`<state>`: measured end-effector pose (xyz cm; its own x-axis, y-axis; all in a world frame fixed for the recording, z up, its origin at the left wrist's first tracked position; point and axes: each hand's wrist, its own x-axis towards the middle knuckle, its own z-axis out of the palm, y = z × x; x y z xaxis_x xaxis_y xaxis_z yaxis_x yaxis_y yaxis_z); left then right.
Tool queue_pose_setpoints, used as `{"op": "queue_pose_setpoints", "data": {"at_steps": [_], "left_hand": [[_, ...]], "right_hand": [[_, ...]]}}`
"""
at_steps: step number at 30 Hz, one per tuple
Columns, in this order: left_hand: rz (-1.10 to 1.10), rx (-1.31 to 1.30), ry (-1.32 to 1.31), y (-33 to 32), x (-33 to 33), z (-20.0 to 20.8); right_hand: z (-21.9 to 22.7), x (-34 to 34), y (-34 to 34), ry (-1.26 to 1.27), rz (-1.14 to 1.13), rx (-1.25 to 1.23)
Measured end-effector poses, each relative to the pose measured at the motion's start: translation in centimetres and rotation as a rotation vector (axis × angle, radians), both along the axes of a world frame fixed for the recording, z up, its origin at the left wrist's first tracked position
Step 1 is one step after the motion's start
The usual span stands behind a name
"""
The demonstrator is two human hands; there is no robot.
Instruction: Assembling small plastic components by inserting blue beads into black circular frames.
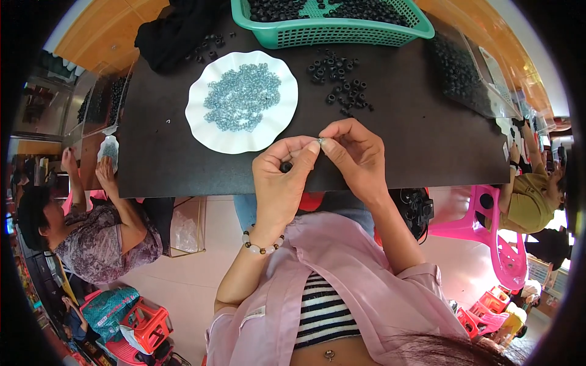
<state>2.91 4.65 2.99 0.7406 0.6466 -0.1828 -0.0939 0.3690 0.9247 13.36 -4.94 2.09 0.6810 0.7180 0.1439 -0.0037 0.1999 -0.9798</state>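
My left hand (pixel 274 177) and my right hand (pixel 361 155) meet over the near edge of the dark table. Thumb and forefinger of each pinch one tiny, shiny, clear-looking piece (pixel 320 140), mostly covered by the fingertips. A small round black part (pixel 285 166) is also held in the curled fingers of my left hand. Beyond that hand sits a white scalloped plate (pixel 201 131) with a heap of small pale-blue clear pieces (pixel 241 97). Loose black ring-like parts (pixel 342 82) are scattered on the table past my right hand.
A green basket (pixel 342 33) of black parts stands at the far edge, with black cloth (pixel 174 36) to its left. At the right is a clear bin (pixel 467 76) of black parts. People work at both sides; a pink chair (pixel 482 226) stands at the right.
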Motion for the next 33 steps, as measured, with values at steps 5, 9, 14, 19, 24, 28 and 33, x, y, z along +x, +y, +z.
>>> {"op": "queue_pose_setpoints", "data": {"at_steps": [5, 9, 14, 19, 24, 28, 33], "left_hand": [[-0.03, -0.184, 0.025, 0.2, -0.1, -0.1], [-0.064, -0.035, 0.045, 0.2, -0.4, -0.3], [0.024, 0.618, 0.146, -0.2, -0.6, -0.1], [0.035, 0.991, 0.223, -0.4, -0.9, -0.3], [0.063, 1.017, 0.222, -0.2, -0.6, -0.8], [0.068, 0.65, 0.134, -0.1, -0.4, -0.9], [-0.063, -0.047, -0.036, 0.3, -0.4, -0.5]], "right_hand": [[-0.6, -0.2, 0.2, -0.123, -0.077, -0.101], [-0.4, 0.3, -0.1, -0.284, -0.031, -0.203], [1.0, 0.4, 0.1, -0.153, 0.024, -0.235], [1.7, 0.0, 0.4, -0.114, 0.055, -0.269], [1.4, -1.1, 0.9, -0.098, 0.017, -0.196], [1.4, -1.4, 1.0, -0.12, 0.012, -0.186], [1.7, -1.2, 1.2, -0.001, 0.068, -0.117]]}}
